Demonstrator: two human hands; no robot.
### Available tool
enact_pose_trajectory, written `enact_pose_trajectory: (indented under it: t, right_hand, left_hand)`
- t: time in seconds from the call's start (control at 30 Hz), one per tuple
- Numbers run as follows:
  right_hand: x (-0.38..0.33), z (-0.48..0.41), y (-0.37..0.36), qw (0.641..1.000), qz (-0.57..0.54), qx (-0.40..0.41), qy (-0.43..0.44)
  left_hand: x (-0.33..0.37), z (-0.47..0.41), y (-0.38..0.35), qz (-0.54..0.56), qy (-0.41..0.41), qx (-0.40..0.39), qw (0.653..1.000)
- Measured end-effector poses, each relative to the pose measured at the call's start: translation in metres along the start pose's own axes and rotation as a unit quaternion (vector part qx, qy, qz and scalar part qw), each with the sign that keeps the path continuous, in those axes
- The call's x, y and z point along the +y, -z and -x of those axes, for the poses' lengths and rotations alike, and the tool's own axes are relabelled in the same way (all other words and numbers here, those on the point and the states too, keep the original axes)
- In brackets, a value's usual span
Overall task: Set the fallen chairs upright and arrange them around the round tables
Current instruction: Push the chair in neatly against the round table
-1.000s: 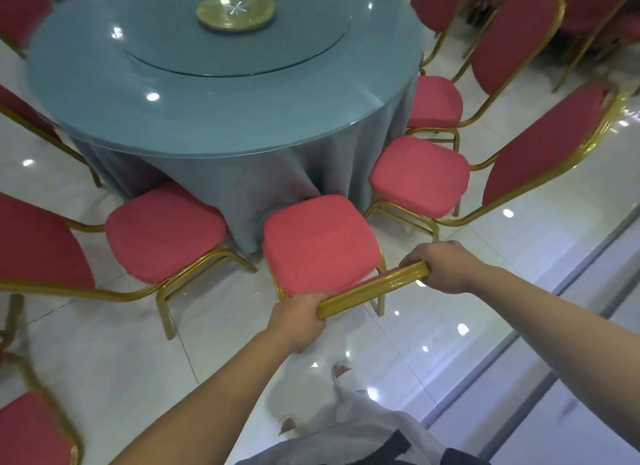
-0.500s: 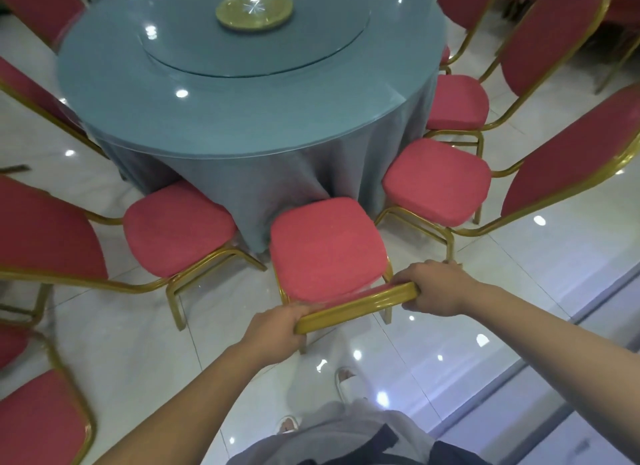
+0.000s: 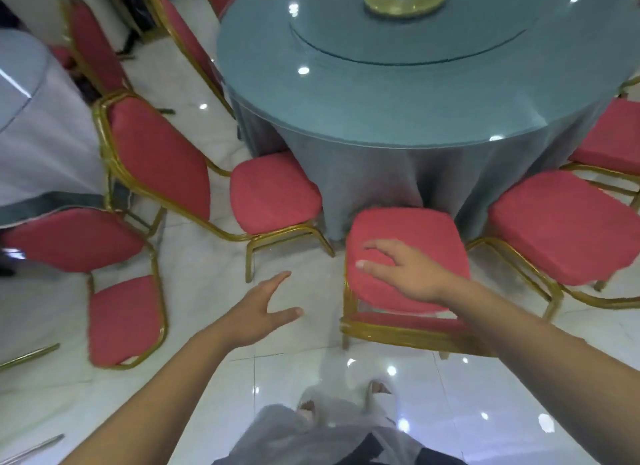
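Both hands are spread and hold nothing. The right hand [image 3: 412, 274] hovers with loose fingers over the seat of the nearest chair [image 3: 429, 229], and the left hand [image 3: 259, 308] hangs over bare floor just beside it. That chair stands upright, its seat front tucked against the hanging tablecloth [image 3: 374, 173] of the round tabletop [image 3: 381, 101]. It sits between a left neighbour [image 3: 273, 191] and a right neighbour [image 3: 561, 225].

This placement looks about finished, so what remains is checking it. The gaps to each neighbour should match, and the back should face squarely outward. Any nudge is best made with both hands on the gold top rail, not a one-handed push on the cushion (which would twist the chair on the glossy floor).

The red chair at far left [image 3: 121, 319] may be next. The wide lens bends it, so I cannot say for sure whether it stands properly.
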State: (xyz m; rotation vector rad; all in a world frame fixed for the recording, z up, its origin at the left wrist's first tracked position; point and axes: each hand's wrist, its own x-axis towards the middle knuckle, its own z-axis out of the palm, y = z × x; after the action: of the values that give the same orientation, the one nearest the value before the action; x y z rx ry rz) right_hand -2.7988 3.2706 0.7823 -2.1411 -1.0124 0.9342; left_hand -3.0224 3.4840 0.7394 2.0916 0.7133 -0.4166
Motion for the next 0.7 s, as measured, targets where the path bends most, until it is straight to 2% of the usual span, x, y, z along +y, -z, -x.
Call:
enact_pose_trajectory:
  t: [0.1, 0.23, 0.47, 0.7]
  right_hand:
    - [-0.034, -0.037, -0.029, 0.999, 0.009, -0.004, 0.037]
    - [-0.090, -0.084, -0.063, 0.997, 0.021, -0.009, 0.077]
    - [-0.211, -0.165, -0.136, 0.996, 0.049, -0.005, 0.078]
    - [-0.321, -0.230, -0.200, 0.994, 0.068, 0.018, 0.083]
  left_hand:
    - [-0.037, 0.019, 0.033, 0.028, 0.031, 0.098, 0.994]
    - [-0.099, 0.038, 0.084, 0.063, 0.055, 0.166, 0.982]
    - [-0.213, 0.052, 0.189, 0.130, 0.039, 0.230, 0.964]
    - [-0.295, 0.061, 0.298, 0.135, 0.025, 0.232, 0.963]
